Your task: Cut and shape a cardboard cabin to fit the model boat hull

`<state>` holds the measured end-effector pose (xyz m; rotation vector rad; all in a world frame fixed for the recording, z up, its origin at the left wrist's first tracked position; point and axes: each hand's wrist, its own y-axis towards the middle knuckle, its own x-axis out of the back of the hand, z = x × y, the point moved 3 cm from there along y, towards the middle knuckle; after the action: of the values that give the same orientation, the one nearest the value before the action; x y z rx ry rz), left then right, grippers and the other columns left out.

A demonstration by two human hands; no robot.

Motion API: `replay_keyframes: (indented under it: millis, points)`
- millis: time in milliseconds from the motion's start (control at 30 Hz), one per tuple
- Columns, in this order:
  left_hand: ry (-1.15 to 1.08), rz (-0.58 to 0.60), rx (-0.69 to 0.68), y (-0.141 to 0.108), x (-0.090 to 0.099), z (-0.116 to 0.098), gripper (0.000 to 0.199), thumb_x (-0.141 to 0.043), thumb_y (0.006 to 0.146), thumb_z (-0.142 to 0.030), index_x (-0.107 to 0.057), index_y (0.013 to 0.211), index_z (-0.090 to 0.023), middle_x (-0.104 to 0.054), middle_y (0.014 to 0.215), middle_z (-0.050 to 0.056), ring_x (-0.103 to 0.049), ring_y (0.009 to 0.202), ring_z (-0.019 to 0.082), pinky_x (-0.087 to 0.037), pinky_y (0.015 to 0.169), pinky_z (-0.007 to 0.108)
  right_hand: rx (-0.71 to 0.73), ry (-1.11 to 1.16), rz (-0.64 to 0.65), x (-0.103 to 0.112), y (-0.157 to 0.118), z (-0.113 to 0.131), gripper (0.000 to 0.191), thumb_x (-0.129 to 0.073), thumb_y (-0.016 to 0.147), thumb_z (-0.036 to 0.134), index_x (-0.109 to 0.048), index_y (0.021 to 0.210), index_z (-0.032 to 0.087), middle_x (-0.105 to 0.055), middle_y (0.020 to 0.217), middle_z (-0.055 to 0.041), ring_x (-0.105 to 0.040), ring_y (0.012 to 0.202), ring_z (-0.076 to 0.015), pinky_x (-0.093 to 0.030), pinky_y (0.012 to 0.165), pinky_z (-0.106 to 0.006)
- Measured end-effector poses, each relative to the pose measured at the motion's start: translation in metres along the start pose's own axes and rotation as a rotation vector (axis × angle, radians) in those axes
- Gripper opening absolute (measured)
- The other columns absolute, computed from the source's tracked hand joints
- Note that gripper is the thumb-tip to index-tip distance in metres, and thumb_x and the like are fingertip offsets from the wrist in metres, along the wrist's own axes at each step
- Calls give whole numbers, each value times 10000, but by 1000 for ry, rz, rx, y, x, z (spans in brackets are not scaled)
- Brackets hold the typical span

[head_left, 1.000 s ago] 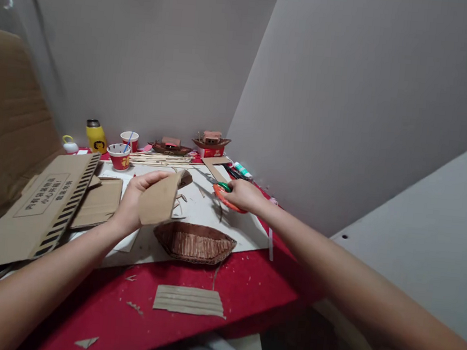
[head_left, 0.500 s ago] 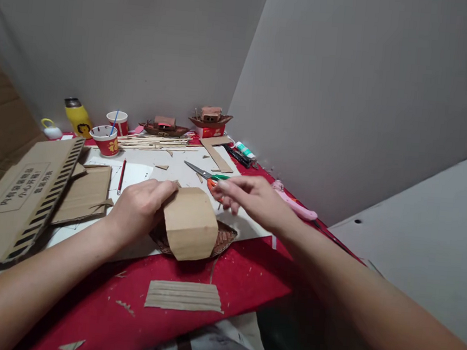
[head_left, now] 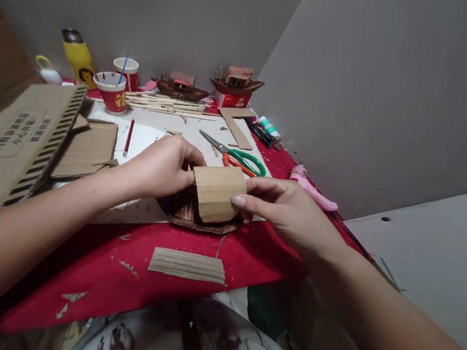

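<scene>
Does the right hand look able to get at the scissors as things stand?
Probably yes: the scissors lie just beyond the right hand, handles exposed, nothing on top. It would likely need to release the curved cardboard first.

Our left hand (head_left: 166, 166) and right hand (head_left: 291, 207) face each other.
Our left fingers (head_left: 194, 153) curl above their thumb (head_left: 184, 179); our right thumb (head_left: 249, 203) lies below its index finger (head_left: 265, 185).

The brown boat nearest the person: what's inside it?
Brown ribbed flooring shows toward the boat's left end. The curved cardboard piece, held in the left hand and right hand, hides the middle; what's beneath can't be seen.
</scene>
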<state>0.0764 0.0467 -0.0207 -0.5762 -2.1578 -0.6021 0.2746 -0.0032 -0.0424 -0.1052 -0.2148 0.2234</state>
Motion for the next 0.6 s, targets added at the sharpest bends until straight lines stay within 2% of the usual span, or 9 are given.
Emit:
replay_keyframes:
  millis: [100, 200, 400, 500, 600]
  points:
    - [-85, 99, 40, 0, -4, 5, 309, -554, 672, -46, -739, 882, -177, -759, 792, 2, -664, 692, 168, -477, 634, 253, 10, -22, -71, -2, -5, -2, 335, -877, 588, 407, -667, 719, 180, -613, 600, 28, -542, 513, -116, -473, 496, -232]
    - [-106, 82, 25, -1, -6, 7, 286, -560, 647, -35, -704, 855, -168, -739, 789, 13, -642, 690, 163, -470, 635, 254, 86, -104, -150, -6, -9, -3, 270, -845, 634, 368, -664, 732, 193, -619, 650, 22, -570, 564, -131, -500, 526, -239]
    - [-86, 82, -56, -2, -5, 7, 254, -545, 649, -26, -694, 805, -161, -715, 770, 2, -618, 703, 151, -448, 662, 263, 291, -341, -298, -13, -18, -9, 147, -776, 710, 280, -655, 670, 207, -576, 594, 37, -487, 523, -116, -415, 470, -216]
    - [-65, 100, -73, -2, -5, 9, 255, -550, 661, -27, -702, 818, -158, -718, 785, 1, -624, 724, 151, -444, 669, 256, 334, -382, -312, -17, -20, -13, 105, -763, 730, 265, -679, 697, 211, -603, 599, 37, -477, 503, -111, -398, 456, -215]
    - [-40, 119, -79, -2, -5, 9, 274, -552, 665, -23, -710, 839, -161, -721, 783, -5, -628, 724, 147, -443, 664, 245, 358, -430, -295, -19, -22, -15, 106, -760, 745, 255, -676, 707, 202, -631, 632, 22, -531, 538, -125, -432, 499, -228]
